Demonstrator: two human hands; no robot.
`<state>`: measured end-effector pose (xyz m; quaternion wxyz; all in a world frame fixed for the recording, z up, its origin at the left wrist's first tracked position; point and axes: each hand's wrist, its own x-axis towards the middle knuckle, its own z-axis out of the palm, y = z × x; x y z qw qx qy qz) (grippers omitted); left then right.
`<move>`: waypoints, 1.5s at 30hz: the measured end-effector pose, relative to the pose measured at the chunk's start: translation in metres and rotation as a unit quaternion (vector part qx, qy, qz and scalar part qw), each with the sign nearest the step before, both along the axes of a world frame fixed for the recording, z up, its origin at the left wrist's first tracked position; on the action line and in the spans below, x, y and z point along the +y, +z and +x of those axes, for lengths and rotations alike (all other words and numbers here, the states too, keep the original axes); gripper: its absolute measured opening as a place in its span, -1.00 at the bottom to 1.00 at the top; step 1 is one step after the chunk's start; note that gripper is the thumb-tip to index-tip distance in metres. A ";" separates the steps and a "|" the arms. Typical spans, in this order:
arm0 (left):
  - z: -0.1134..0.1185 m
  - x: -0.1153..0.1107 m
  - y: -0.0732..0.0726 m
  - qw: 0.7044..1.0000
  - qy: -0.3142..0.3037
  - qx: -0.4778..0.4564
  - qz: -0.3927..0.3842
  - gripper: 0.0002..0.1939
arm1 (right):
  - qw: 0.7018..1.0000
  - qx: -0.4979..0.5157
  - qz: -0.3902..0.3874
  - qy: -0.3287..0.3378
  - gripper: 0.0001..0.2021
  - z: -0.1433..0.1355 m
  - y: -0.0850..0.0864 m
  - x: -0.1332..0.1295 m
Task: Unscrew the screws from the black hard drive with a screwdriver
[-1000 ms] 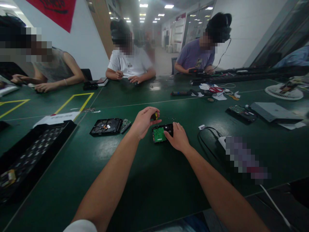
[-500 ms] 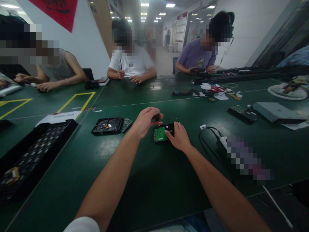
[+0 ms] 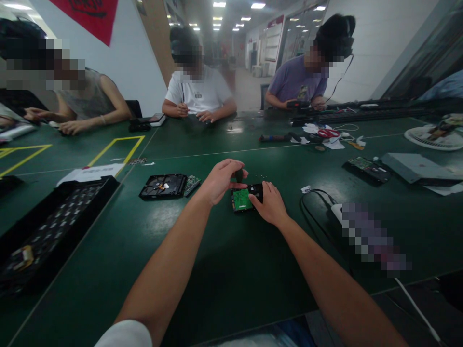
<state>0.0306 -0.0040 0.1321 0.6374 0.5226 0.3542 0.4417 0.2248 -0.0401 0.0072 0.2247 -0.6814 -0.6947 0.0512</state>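
A hard drive [image 3: 241, 200] lies on the green table with its green circuit board facing up. My right hand [image 3: 270, 205] grips its right end, the thumb on top near the board. Over the drive's far left edge, my left hand [image 3: 221, 182] is closed around the dark handle of what looks like a screwdriver [image 3: 238, 175]; its tip is hidden. Several tiny screws [image 3: 265, 176] lie just beyond the drive. Left of my left hand are another black drive body [image 3: 163, 186] and a loose circuit board [image 3: 191, 183].
A long black tray [image 3: 54, 231] stands at the left. To the right are a power strip [image 3: 335, 208] with a cable, another drive [image 3: 366, 169] and a grey metal box [image 3: 419, 168]. Scissors [image 3: 328, 133] lie among scraps farther back. Three people sit across the table.
My left hand has turned slightly, and its dark-handled screwdriver stands a little more upright over the drive. My right hand keeps its grip. The whole view has shifted slightly.
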 end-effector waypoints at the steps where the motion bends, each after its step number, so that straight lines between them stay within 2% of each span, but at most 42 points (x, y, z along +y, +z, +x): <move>1: 0.001 0.000 0.000 1.000 -0.005 -0.010 -0.009 -0.79 | 1.000 0.000 0.003 0.000 -0.19 0.000 0.000 0.000; 5: 0.004 0.001 -0.003 0.999 -0.017 -0.030 -0.007 -0.82 | 1.000 0.003 0.016 0.003 -0.21 0.000 -0.001 0.001; 10: -0.002 0.003 -0.003 0.999 0.010 0.023 0.039 -0.78 | 1.000 0.009 0.004 0.005 -0.19 0.000 0.002 0.000; 17: 0.000 -0.001 0.004 0.995 0.063 0.065 0.035 -0.82 | 1.000 0.007 -0.008 0.002 -0.17 0.000 0.003 0.000; 23: 0.003 -0.005 0.008 0.997 0.041 0.043 0.043 -0.89 | 1.000 0.011 -0.002 0.002 -0.18 0.001 -0.002 0.001; 29: -0.001 -0.001 0.006 0.995 0.048 0.060 0.061 -0.82 | 1.000 0.010 -0.008 0.002 -0.16 0.001 -0.002 0.002; 34: 0.001 0.000 0.004 1.000 0.024 -0.014 0.014 -0.86 | 1.000 0.010 0.003 0.002 -0.20 0.000 0.000 0.000; 37: 0.004 0.000 0.002 0.999 0.027 -0.038 0.014 -0.88 | 1.000 0.011 0.007 0.004 -0.20 0.000 -0.001 0.000; 45: 0.003 0.002 -0.001 0.996 0.038 0.046 0.069 -0.84 | 1.000 0.008 -0.004 -0.002 -0.20 0.000 -0.001 0.001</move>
